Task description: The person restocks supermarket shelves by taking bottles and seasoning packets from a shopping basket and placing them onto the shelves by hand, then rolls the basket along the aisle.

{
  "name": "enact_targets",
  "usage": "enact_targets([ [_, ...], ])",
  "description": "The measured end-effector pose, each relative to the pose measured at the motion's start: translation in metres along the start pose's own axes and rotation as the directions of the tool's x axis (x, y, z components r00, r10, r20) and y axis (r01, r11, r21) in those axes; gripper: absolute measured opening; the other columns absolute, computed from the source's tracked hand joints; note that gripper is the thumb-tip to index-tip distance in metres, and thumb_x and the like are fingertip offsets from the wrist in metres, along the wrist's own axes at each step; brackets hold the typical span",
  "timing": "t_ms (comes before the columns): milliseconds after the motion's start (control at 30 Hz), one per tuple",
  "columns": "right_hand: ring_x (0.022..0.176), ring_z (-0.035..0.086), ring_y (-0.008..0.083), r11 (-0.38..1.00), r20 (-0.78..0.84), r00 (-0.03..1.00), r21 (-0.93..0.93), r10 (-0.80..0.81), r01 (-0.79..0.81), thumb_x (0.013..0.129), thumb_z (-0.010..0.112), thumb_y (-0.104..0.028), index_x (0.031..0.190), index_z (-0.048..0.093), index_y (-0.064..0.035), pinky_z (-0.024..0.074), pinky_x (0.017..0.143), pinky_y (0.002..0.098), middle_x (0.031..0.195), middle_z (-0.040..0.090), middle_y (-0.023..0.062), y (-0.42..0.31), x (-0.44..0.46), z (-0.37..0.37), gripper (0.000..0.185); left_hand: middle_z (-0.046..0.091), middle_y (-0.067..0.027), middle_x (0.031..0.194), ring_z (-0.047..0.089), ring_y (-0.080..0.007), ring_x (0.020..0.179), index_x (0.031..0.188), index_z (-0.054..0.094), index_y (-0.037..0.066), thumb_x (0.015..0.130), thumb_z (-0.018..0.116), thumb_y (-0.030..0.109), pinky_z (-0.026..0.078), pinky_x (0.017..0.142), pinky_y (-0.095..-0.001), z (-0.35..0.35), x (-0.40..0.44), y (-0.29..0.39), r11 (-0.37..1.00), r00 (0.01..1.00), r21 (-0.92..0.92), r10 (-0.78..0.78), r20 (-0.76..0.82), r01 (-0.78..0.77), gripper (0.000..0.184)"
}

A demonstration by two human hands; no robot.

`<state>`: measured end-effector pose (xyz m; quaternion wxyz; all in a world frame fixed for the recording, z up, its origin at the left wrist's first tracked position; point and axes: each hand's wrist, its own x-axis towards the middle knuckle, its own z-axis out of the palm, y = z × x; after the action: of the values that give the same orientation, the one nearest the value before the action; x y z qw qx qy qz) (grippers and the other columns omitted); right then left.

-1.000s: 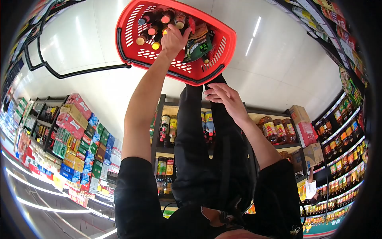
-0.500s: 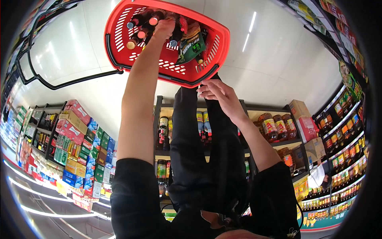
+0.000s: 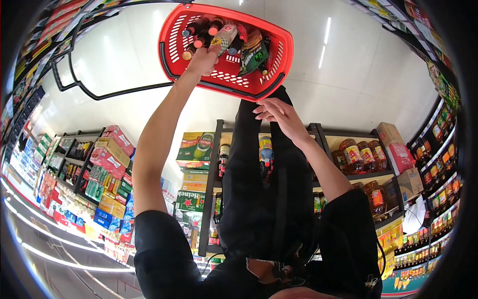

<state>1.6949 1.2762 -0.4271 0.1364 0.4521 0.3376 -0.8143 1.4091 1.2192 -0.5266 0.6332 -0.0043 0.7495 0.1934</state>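
My left hand [image 3: 203,61] is closed round the near end of a pale, long, bottle-shaped item with a checked pattern [image 3: 225,36], over the red shopping basket [image 3: 172,65]. Its exact kind is unclear. Inside the basket lie several dark bottles [image 3: 203,40] with coloured caps, a green bag [image 3: 254,59] and a small red item [image 3: 242,33]. Close to the basket's near rim, my right hand [image 3: 279,113] has loosely bent fingers set apart, holding nothing. Whether it touches the rim, I cannot tell.
A black bent handle frame [image 3: 114,93] extends left of the basket above the pale floor [image 3: 343,74]. Behind my legs stands a shelf of large bottles [image 3: 352,157]. Stacked drink boxes [image 3: 112,159] are on the left; bottle shelves [image 3: 438,179] line the right.
My left hand has drawn back from deep among the bottles toward the near rim, and the checked item now shows in it. The view has shifted; my right hand stays near the rim.
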Motion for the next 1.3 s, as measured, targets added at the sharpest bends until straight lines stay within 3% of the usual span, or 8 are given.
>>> enact_targets([
  [300, 0.099, 0.068, 0.0179, 0.999, -0.004, 1.000, 0.046, -0.007, 0.007, 0.106, 0.046, -0.039, 0.129, 0.057, -0.0044, 0.0520, 0.087, 0.0310, 0.116, 0.067, 0.0100, -0.014, -0.013, 0.021, 0.043, 0.050, 0.0006, 0.068, 0.044, -0.0060, 0.051, 0.109, 0.060, -0.002, 0.099, 0.055, 0.042, 0.036, 0.047, -0.0252, -0.028, -0.158, -0.021, 0.994, 0.994, 0.030, 0.103, 0.041, -0.104, 0.046],
  [500, 0.085, 0.071, 0.0204, 0.982, -0.093, 0.996, 0.188, -0.011, 0.029, 0.094, 0.037, -0.074, 0.142, 0.040, -0.0039, 0.0546, 0.063, 0.0284, 0.124, 0.062, 0.0150, -0.062, -0.023, 0.036, 0.085, 0.071, -0.0161, 0.091, 0.071, -0.0237, 0.082, 0.139, 0.049, -0.002, 0.100, 0.057, 0.034, 0.053, 0.075, -0.0351, -0.047, -0.284, -0.037, 0.836, 0.906, 0.352, 0.399, 0.138, -0.422, 0.054],
  [667, 0.054, 0.058, 0.0097, 1.000, 0.218, 0.976, 0.004, -0.025, 0.024, 0.097, 0.050, -0.059, 0.126, 0.053, -0.0071, 0.0375, 0.041, 0.0199, 0.083, 0.065, 0.0050, -0.104, -0.073, 0.057, 0.059, 0.070, -0.0217, 0.103, 0.071, -0.0300, 0.086, 0.143, 0.046, 0.001, 0.096, 0.064, 0.028, 0.054, 0.076, -0.0376, -0.059, -0.372, -0.033, 0.671, 0.814, 0.469, 0.524, 0.249, -0.575, 0.056],
  [867, 0.048, 0.038, 0.0045, 0.985, 0.113, 0.981, 0.087, -0.159, 0.150, 0.097, 0.058, -0.034, 0.105, 0.054, -0.0099, 0.0269, 0.040, 0.0221, 0.073, 0.052, -0.0007, -0.113, -0.154, 0.086, 0.025, 0.070, -0.0239, 0.110, 0.072, -0.0349, 0.096, 0.141, 0.050, 0.003, 0.089, 0.072, 0.020, 0.055, 0.080, -0.0388, -0.065, -0.446, -0.028, 0.505, 0.712, 0.561, 0.660, 0.240, -0.656, 0.059],
  [967, 0.051, 0.042, 0.0041, 0.956, 0.079, 0.956, 0.099, -0.283, 0.275, 0.098, 0.055, -0.030, 0.106, 0.055, -0.0093, 0.0281, 0.040, 0.0211, 0.076, 0.054, 0.0005, -0.123, -0.187, 0.103, 0.023, 0.072, -0.0182, 0.106, 0.072, -0.0229, 0.081, 0.139, 0.053, 0.002, 0.084, 0.077, 0.014, 0.056, 0.071, -0.0344, -0.071, -0.473, -0.031, 0.464, 0.567, 0.443, 0.814, 0.129, -0.767, 0.062],
  [1033, 0.054, 0.049, 0.0034, 0.923, 0.053, 0.926, 0.123, -0.373, 0.364, 0.097, 0.050, -0.033, 0.109, 0.056, -0.0075, 0.0300, 0.038, 0.0199, 0.081, 0.059, 0.0014, -0.134, -0.209, 0.115, 0.029, 0.071, -0.0145, 0.102, 0.070, -0.0170, 0.082, 0.136, 0.055, 0.002, 0.081, 0.081, 0.014, 0.055, 0.076, -0.0290, -0.076, -0.499, -0.023, 0.759, 0.759, 0.008, 0.651, -0.024, -0.651, 0.062],
  [1167, 0.054, 0.046, 0.0036, 0.807, -0.128, 0.824, 0.166, -0.552, 0.567, 0.098, 0.050, -0.032, 0.104, 0.056, -0.0072, 0.0312, 0.040, 0.0213, 0.078, 0.056, 0.0011, -0.148, -0.261, 0.153, 0.026, 0.067, -0.0145, 0.095, 0.063, -0.0192, 0.068, 0.133, 0.050, -0.010, 0.089, 0.074, 0.035, 0.055, 0.063, -0.0327, -0.056, -0.488, -0.027, 0.296, 0.467, -0.476, 0.835, -0.293, -0.828, 0.066],
  [1300, 0.061, 0.049, 0.0043, 0.684, -0.277, 0.654, -0.017, -0.704, 0.729, 0.098, 0.054, -0.029, 0.112, 0.053, -0.0051, 0.0373, 0.045, 0.0205, 0.086, 0.056, 0.0022, -0.147, -0.307, 0.177, 0.028, 0.060, -0.0118, 0.103, 0.057, -0.0181, 0.068, 0.130, 0.047, -0.006, 0.098, 0.050, 0.056, 0.050, 0.057, -0.0335, -0.020, -0.488, 0.013, 0.194, 0.338, -0.294, 0.732, -0.592, -0.936, 0.070],
])
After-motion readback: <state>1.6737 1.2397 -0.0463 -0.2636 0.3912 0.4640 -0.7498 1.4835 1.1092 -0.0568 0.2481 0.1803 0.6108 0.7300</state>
